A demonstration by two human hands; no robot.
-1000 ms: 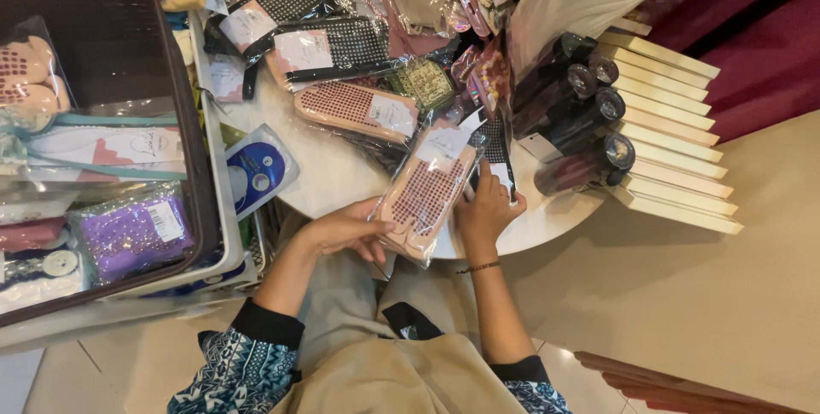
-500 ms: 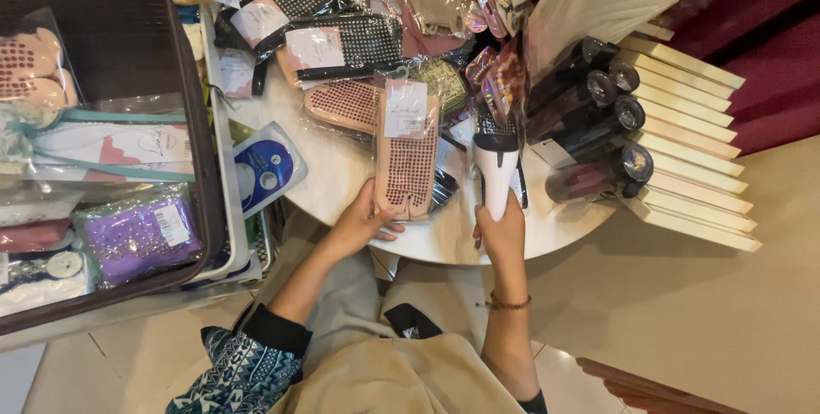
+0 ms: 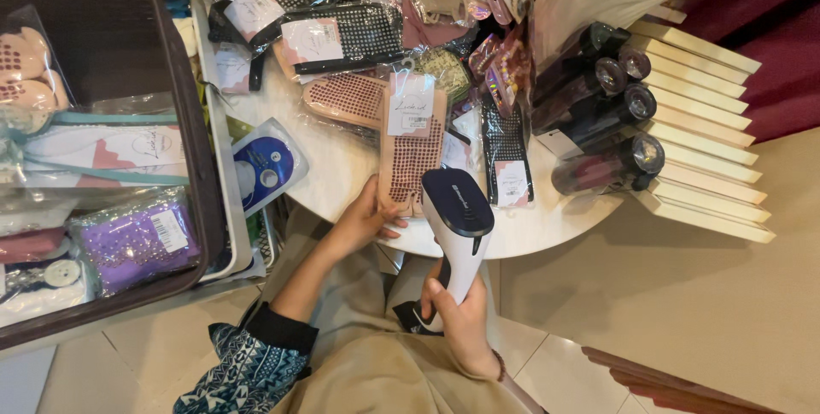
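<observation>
My left hand [image 3: 363, 219] grips the lower end of a clear packet of pink dotted socks [image 3: 412, 145] with a white card label, held flat over the white round table [image 3: 342, 170]. My right hand [image 3: 461, 318] holds a white handheld scanner with a dark head [image 3: 457, 226] by its handle. The scanner's head sits just right of the packet's lower end, close to my left fingers.
Several more sock packets, black, pink and beige, lie in a heap [image 3: 342, 34] across the table. A dark basket [image 3: 94, 140] of packed goods stands at left. Dark cylindrical bottles [image 3: 602, 115] and stacked cream boards [image 3: 700, 149] are at right. Tiled floor lies below.
The pink packet was turned upright and pushed further onto the table. My right hand left the packet, picked up the scanner and brought it beside the packet's lower end.
</observation>
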